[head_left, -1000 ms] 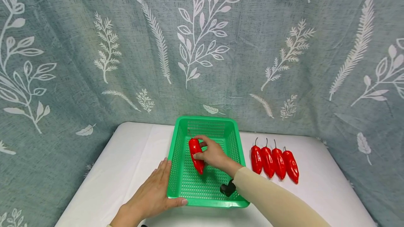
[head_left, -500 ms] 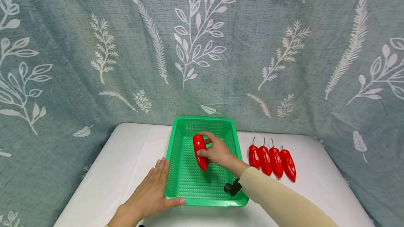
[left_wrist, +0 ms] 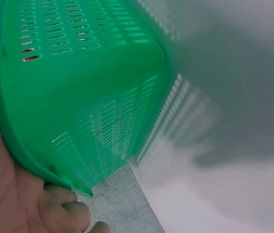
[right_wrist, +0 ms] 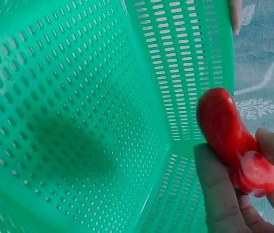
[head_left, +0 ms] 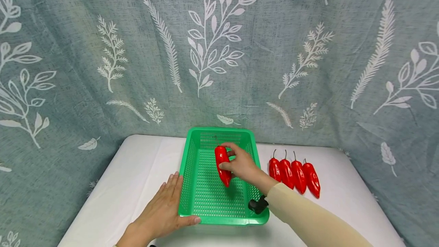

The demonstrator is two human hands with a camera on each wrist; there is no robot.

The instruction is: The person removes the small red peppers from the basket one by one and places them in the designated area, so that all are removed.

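My right hand pinches a shiny red chili pepper between thumb and fingers, above the floor of a green plastic basket. The pepper's tip points down toward me in the head view. Up close in the right wrist view, the pepper is held over the perforated floor, which carries a shadow. My left hand rests at the basket's near left corner, its fingers along the left side and its thumb on the front rim. The left wrist view shows the palm against the rim, beside the slotted outer wall.
To the right of the basket, several red chili peppers lie in a row with stems pointing away. A white-covered table carries everything. Behind it hangs a grey-green leaf-patterned curtain. A black wrist device overlaps the basket's right side.
The right hand has shifted to the right with the pepper, still over the basket. The left hand keeps its place on the basket corner. The head view has moved slightly.
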